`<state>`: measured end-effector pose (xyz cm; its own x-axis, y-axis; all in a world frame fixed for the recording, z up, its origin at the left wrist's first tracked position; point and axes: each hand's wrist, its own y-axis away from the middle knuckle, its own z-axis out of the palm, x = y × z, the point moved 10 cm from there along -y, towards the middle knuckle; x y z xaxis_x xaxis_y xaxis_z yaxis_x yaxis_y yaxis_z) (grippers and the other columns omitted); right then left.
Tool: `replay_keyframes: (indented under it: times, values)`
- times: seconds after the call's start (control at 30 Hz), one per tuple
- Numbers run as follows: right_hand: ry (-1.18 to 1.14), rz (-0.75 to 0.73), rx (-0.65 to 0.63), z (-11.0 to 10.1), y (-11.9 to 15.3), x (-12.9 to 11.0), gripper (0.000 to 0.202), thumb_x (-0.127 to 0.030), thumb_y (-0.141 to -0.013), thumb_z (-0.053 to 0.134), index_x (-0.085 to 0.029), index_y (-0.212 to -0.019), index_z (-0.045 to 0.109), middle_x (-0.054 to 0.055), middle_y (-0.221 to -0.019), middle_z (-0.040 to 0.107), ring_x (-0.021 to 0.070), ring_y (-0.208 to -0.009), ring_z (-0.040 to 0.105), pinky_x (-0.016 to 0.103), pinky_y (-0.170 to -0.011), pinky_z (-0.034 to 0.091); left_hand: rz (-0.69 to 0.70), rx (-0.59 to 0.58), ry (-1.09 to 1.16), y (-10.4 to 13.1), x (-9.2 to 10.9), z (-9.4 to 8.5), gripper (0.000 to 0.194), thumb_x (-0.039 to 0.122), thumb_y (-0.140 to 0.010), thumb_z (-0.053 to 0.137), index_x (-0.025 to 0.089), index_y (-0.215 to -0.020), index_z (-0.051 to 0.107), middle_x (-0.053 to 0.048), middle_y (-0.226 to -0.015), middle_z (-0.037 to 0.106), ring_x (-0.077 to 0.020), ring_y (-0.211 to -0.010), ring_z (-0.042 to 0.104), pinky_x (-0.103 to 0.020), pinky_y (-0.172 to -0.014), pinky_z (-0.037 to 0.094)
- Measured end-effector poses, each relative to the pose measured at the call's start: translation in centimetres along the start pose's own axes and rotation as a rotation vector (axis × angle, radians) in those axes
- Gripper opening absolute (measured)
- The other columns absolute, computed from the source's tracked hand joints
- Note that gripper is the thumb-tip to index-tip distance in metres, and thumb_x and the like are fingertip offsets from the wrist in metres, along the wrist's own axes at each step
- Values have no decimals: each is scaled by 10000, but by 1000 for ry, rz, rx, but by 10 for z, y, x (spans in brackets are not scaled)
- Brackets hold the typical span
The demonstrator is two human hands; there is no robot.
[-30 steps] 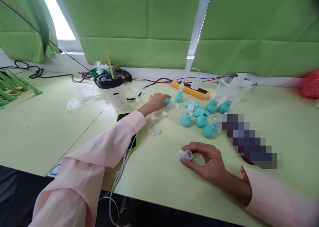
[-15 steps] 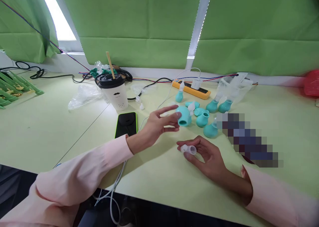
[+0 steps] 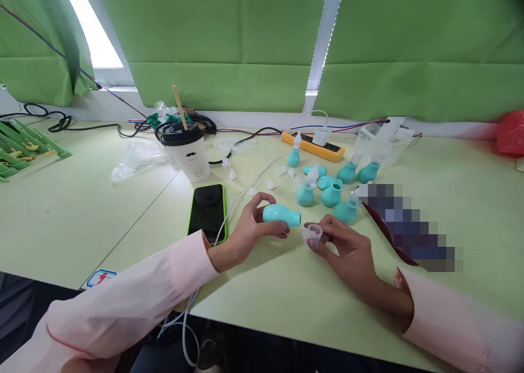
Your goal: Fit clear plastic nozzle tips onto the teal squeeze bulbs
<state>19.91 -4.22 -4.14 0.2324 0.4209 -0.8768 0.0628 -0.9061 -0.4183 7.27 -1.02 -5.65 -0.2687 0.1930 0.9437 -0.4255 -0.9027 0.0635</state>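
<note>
My left hand grips a teal rubber bulb lying sideways, its open neck pointing right. Close beside that neck, my right hand pinches a small translucent plastic nozzle with its wide mouth showing. The two pieces are apart. Behind my hands, a teal bulb with a clear tip stands next to an open-necked bulb. Another tipped bulb leans near my right hand. Several loose small clear pieces lie behind my left hand.
A phone with a white cable lies left of my left hand, below a lidded paper cup. An orange power strip sits at the back. Plastic bags and more bulbs stand back right. A pixelated patch covers something at right.
My left hand has drawn a teal bulb back toward me and turned its neck rightward. My right hand has rotated the nozzle and shifted slightly, so the two pieces are closer.
</note>
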Motion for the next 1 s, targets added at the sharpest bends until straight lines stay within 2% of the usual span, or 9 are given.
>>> replay_keyframes:
  times: [0.1, 0.2, 0.37, 0.53, 0.63, 0.77, 1.0]
  values:
    - [-114, 116, 100, -9, 2, 11, 133, -256, -731, 559, -222, -848, 506, -41, -572, 487, 82, -473, 462, 209, -405, 406, -44, 18, -7, -2, -9, -4, 359, 58, -554, 594, 190, -780, 348, 23, -768, 509, -105, -622, 533, -285, -568, 488]
    - [-224, 136, 81, -6, 5, 13, 131, -266, -754, 532, -225, -829, 433, -42, -589, 506, 81, -467, 467, 211, -403, 407, -77, -28, -69, -3, -14, 1, 338, 38, -541, 553, 179, -821, 426, 12, -773, 497, -100, -626, 507, -254, -525, 481]
    - [-216, 141, -71, 9, 7, 12, 129, -254, -740, 557, -212, -810, 457, -9, -674, 571, 86, -514, 498, 218, -436, 431, -74, -116, -187, 0, -16, 11, 284, 104, -586, 577, 126, -868, 552, 0, -691, 506, -84, -569, 483, -222, -500, 461]
    - [-127, 140, -9, 1, 5, 12, 147, -252, -667, 630, -184, -768, 547, 14, -660, 608, 98, -500, 525, 224, -423, 458, -48, -165, -282, 0, -15, 12, 304, 209, -610, 645, 119, -881, 542, 3, -687, 527, -58, -483, 490, -210, -484, 444]
    - [-30, 115, 33, -4, 4, 10, 167, -242, -616, 668, -175, -756, 606, 24, -664, 628, 111, -510, 553, 235, -444, 488, 4, -197, -384, -1, -12, 12, 324, 246, -619, 650, 120, -896, 541, 6, -673, 534, -59, -479, 505, -202, -490, 446]
    - [66, 55, 6, -3, 2, 5, 155, -237, -627, 656, -174, -766, 628, 24, -657, 649, 112, -506, 571, 231, -455, 509, 27, -217, -445, -2, -13, 11, 335, 264, -622, 648, 120, -906, 540, 4, -675, 540, -64, -483, 514, -197, -477, 452]
    - [287, -226, 32, -3, 3, -27, 144, -207, -655, 630, -209, -798, 636, -19, -568, 630, 92, -416, 522, 221, -406, 466, 17, -224, -443, 0, -14, 13, 326, 264, -626, 642, 118, -898, 538, -1, -684, 536, -60, -480, 501, -191, -451, 461]
